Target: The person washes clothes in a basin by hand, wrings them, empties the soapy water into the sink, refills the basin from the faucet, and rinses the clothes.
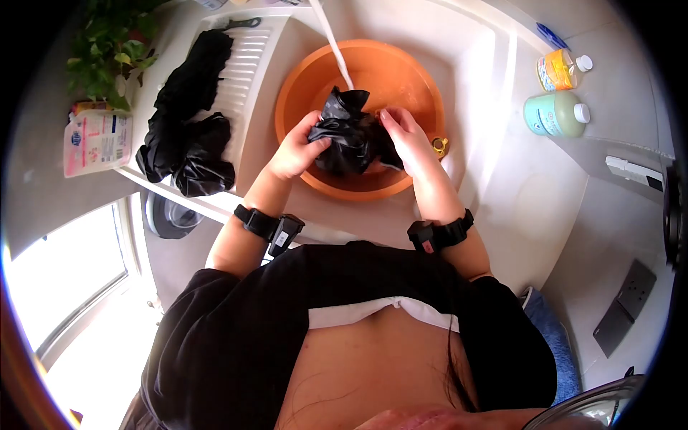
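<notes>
A: What is the cloth [345,147] like?
B: Black, crumpled and glossy where folds catch the light, with a loose flap standing up at the top. It is bunched over the basin [358,192], somewhat toward the near rim.
A: And the basin?
B: Round, smooth and orange, set in a pale, glossy sink [502,168]. A slim white streak [332,49] slants in past the far rim to the cloth's top; water or hose, I can't tell.
A: What lies along the sink's left edge?
B: A ribbed pale ledge [247,68]. Soft, rumpled black garments [188,89] lie along its left edge, bulging into a shinier heap at the near corner.
A: How are the hands placed?
B: Both forearms reach forward and angle inward, a black strap on each. The left hand [299,145] comes over the basin's left rim, its thumb and fingers closed on the cloth's left side.
A: The right hand [403,135]?
B: Inside the right rim, fingers bent in toward the cloth, right beside it. I can't tell whether they grip it.
A: What is by its wrist?
B: A small yellow ring [439,147], at the basin's right rim.
</notes>
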A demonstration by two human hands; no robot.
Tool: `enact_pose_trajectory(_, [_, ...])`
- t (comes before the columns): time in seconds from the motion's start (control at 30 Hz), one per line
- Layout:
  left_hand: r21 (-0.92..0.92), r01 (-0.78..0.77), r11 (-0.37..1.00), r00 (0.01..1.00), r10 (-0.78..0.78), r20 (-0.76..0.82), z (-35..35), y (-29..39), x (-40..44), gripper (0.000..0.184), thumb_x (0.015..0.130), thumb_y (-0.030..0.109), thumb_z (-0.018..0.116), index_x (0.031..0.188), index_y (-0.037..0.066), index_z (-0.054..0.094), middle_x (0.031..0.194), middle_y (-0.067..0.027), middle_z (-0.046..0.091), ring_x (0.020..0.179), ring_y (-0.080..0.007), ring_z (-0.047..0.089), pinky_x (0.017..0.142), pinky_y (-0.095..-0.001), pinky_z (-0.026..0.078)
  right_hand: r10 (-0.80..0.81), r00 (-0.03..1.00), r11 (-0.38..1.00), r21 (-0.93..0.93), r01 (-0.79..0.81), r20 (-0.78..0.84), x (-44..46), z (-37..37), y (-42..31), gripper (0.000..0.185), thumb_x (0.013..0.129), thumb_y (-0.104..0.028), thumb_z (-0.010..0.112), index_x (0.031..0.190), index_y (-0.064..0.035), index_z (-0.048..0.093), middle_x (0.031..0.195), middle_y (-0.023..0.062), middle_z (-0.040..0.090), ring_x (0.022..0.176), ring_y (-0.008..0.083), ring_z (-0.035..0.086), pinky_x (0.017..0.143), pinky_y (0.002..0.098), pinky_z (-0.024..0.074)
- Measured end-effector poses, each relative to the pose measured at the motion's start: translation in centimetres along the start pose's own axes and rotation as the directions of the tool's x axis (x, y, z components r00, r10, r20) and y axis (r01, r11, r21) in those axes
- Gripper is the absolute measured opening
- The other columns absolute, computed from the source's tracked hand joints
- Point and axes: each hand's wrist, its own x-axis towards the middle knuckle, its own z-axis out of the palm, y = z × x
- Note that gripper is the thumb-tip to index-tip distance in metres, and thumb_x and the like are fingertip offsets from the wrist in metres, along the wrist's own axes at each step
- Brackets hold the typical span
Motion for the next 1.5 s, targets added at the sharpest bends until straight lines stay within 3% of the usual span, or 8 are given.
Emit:
enact_pose_trajectory(0.17, [-0.465,-0.126,0.876,0.986,0.161,0.034,2.0,3.2,-1.6,0.049,0.079,0.007,0.053,0.127,0.002,0.043,0.116,-0.0069,0.054,0.109,-0.0178,0.051,0.095,-0.0316,0.039,-0.233,0.929,0.971,0.128,0.204,0.288,-0.8,0.1,-0.6,0.051,0.085,-0.026,0.065,0.125,0.0,0.047,0.119,0.012,0.054,0.114,0.0173,0.048,0.098,0.0297,0.0358])
enact_pose_trajectory(0.33, [-0.531,-0.232,0.815,0.96,0.279,0.009,2.5,6.3,-2.3,0.074,0.072,0.016,0.07,0.135,0.004,0.032,0.124,-0.0133,0.05,0.115,-0.0249,0.049,0.099,-0.0373,0.039,-0.381,0.781,0.921,0.133,0.365,0.494,-2.1,0.2,-2.5,0.068,0.071,-0.011,0.074,0.131,-0.0011,0.042,0.126,0.0135,0.051,0.121,0.0223,0.045,0.103,0.0343,0.033])
enact_pose_trajectory(0.47, [-0.261,-0.252,0.932,0.958,0.278,0.071,1.3,6.1,-1.6,0.069,0.071,0.008,0.072,0.131,0.004,0.037,0.125,-0.0118,0.051,0.117,-0.0233,0.048,0.1,-0.0359,0.037,-0.156,0.944,0.911,-0.327,0.251,0.29,-1.5,-0.4,-2.2,0.043,0.079,-0.004,0.062,0.12,0.0005,0.052,0.109,0.0113,0.061,0.106,0.023,0.056,0.092,0.033,0.0423])
enact_pose_trajectory(0.57, [-0.117,-0.176,0.977,0.976,0.189,0.106,0.0,5.4,-1.6,0.066,0.073,0.004,0.068,0.131,0.003,0.038,0.124,-0.0091,0.051,0.116,-0.0206,0.048,0.1,-0.0346,0.036,-0.167,0.972,0.959,0.255,0.121,0.167,-0.9,0.0,-0.7,0.034,0.085,-0.002,0.052,0.119,0.0003,0.052,0.112,0.0105,0.06,0.106,0.0215,0.056,0.092,0.0324,0.0426])
enact_pose_trajectory(0.8, [-0.183,-0.08,0.98,0.992,0.096,0.078,-0.4,3.8,-2.2,0.057,0.082,0.013,0.065,0.132,-0.001,0.041,0.123,-0.0068,0.053,0.118,-0.0178,0.044,0.103,-0.0326,0.03,0.01,0.989,0.779,0.619,-0.098,0.144,-0.7,0.2,0.0,0.032,0.09,-0.008,0.043,0.12,0.0,0.051,0.111,0.0104,0.06,0.103,0.0202,0.058,0.092,0.0329,0.0455])
enact_pose_trajectory(0.97, [0.368,0.049,0.929,0.972,0.039,-0.23,1.2,4.0,0.2,0.042,0.086,0.027,0.063,0.117,-0.001,0.055,0.102,-0.0084,0.064,0.097,-0.0151,0.058,0.087,-0.0278,0.044,0.106,0.994,0.895,0.436,-0.099,0.007,-0.3,0.5,-0.4,0.033,0.087,-0.006,0.042,0.119,-0.0005,0.051,0.108,0.0113,0.06,0.098,0.02,0.058,0.087,0.0338,0.0466])
enact_pose_trajectory(1.1, [0.532,0.109,0.84,0.99,-0.043,-0.136,0.9,3.0,2.8,0.039,0.084,0.024,0.064,0.114,0.0,0.056,0.095,-0.0127,0.065,0.092,-0.0181,0.061,0.083,-0.0285,0.046,0.135,0.983,0.956,0.278,-0.097,-0.121,-0.1,0.8,0.0,0.036,0.084,-0.005,0.043,0.119,0.0003,0.051,0.108,0.0112,0.058,0.098,0.0194,0.056,0.086,0.0326,0.0453])
enact_pose_trajectory(1.5, [-0.236,0.139,0.962,0.946,-0.199,-0.257,0.5,-0.3,8.1,0.034,0.092,0.02,0.049,0.122,0.002,0.051,0.105,-0.0094,0.062,0.095,-0.0186,0.058,0.085,-0.03,0.045,0.081,0.992,0.976,0.211,-0.059,-0.098,-0.7,0.4,0.3,0.038,0.082,-0.003,0.049,0.12,-0.0004,0.051,0.112,0.0099,0.057,0.103,0.0182,0.053,0.091,0.0293,0.0406])
